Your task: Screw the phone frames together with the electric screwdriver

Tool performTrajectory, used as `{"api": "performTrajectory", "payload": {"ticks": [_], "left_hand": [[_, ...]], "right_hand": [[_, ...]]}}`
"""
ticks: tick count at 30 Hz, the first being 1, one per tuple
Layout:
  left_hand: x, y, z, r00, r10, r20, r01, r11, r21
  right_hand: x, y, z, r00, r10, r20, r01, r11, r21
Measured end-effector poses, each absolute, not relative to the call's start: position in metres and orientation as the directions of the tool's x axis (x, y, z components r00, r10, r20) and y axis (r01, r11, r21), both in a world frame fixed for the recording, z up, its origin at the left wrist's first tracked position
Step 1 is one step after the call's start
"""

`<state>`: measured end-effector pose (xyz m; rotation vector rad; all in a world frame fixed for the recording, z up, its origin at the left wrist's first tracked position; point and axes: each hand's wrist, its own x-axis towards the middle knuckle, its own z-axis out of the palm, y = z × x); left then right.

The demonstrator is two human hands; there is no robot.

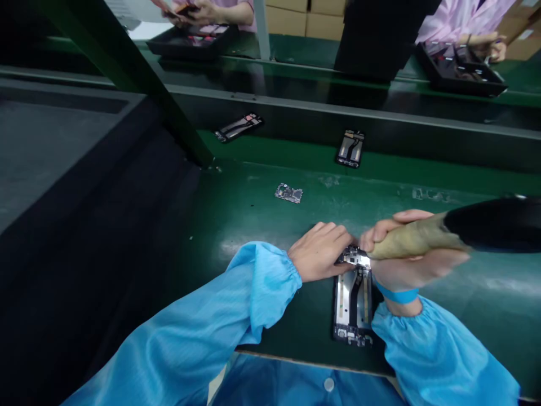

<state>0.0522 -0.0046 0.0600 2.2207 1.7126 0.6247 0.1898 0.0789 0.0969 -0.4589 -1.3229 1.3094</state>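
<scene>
Green bench top (372, 194) bears the opened phone (354, 296) near its front edge. I hold my left hand (320, 254) palm down, partly curled at the phone's upper end, though I cannot tell whether it grips; my right hand (401, 274), angled inward, clenches a yellow-wrapped tool (418, 237).

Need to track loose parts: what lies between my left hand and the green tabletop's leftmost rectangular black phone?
A grey, irregular circuit board lies there, in the head view.
</scene>
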Motion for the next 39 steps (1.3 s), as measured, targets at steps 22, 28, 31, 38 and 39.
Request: {"api": "performTrajectory", "payload": {"ticks": [22,28,31,38,39], "left_hand": [[0.049,-0.006,0.062,0.214,0.964,0.160,0.836,-0.265,0.480],[0.046,-0.008,0.060,0.207,0.966,0.154,0.804,-0.257,0.536],[0.045,-0.008,0.060,0.202,0.966,0.163,0.807,-0.259,0.531],[0.045,-0.008,0.060,0.207,0.968,0.144,0.815,-0.252,0.521],[0.045,-0.008,0.060,0.209,0.968,0.143,0.815,-0.253,0.522]], "right_hand": [[0.206,0.103,0.107,-0.028,0.883,0.469,-0.400,0.420,-0.815],[0.227,0.133,0.098,0.056,0.927,0.372,-0.306,0.370,-0.877],[0.222,0.133,0.091,0.058,0.922,0.384,-0.301,0.383,-0.874],[0.220,0.137,0.081,0.057,0.909,0.412,-0.291,0.410,-0.864],[0.220,0.138,0.081,0.058,0.907,0.418,-0.292,0.416,-0.861]]}}
